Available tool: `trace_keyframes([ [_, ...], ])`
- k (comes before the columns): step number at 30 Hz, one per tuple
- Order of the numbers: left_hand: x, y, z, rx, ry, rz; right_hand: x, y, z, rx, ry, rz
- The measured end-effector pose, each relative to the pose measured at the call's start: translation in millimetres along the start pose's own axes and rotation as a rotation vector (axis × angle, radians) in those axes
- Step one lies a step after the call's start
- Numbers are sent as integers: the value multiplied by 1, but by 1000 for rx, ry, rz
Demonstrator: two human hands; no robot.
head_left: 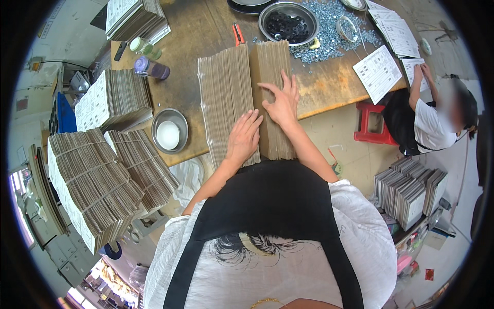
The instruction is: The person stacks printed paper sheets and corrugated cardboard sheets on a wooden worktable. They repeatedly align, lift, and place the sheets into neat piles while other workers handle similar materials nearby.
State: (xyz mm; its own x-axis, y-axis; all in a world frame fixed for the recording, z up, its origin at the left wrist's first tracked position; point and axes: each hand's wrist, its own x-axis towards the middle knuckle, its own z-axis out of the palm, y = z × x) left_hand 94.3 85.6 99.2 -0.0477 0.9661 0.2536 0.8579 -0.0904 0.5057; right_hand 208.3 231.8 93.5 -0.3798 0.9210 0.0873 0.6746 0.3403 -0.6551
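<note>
Two long rows of brown cardboard sheets, packed on edge, lie side by side before me at the table's front edge. My left hand (pixel 244 138) rests fairly flat on the near right part of the left row (pixel 222 87), fingers together and stretched toward the right row. Across the right row (pixel 271 59) lies my right hand (pixel 282 102), its thumb and fingers spread apart. A narrow gap runs between the rows at their far ends. Neither hand is closed round anything that I can see.
Beyond the rows are a red-handled hand tool (pixel 237 35), a steel bowl of black pieces (pixel 288 23) and scattered blue-grey pieces (pixel 329 26). Strapped card bundles (pixel 92 175) and a steel bowl (pixel 182 121) stand left. At right, a person (pixel 432 116) handles sheets near a red stool (pixel 366 123).
</note>
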Motion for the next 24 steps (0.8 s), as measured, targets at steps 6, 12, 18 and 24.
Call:
trace_keyframes([
  [6, -2, 7, -3, -88, 17, -120, 0, -10, 7, -91, 1, -9],
  [12, -6, 1, 0, -50, 13, -70, -1, -6, 10, -87, 59, -51],
  [18, -3, 1, -2, -61, 36, -57, 1, -4, 15, -88, 78, -53],
  [24, 0, 0, 0, -59, 54, -45, 5, -2, 22, -95, 103, -92],
])
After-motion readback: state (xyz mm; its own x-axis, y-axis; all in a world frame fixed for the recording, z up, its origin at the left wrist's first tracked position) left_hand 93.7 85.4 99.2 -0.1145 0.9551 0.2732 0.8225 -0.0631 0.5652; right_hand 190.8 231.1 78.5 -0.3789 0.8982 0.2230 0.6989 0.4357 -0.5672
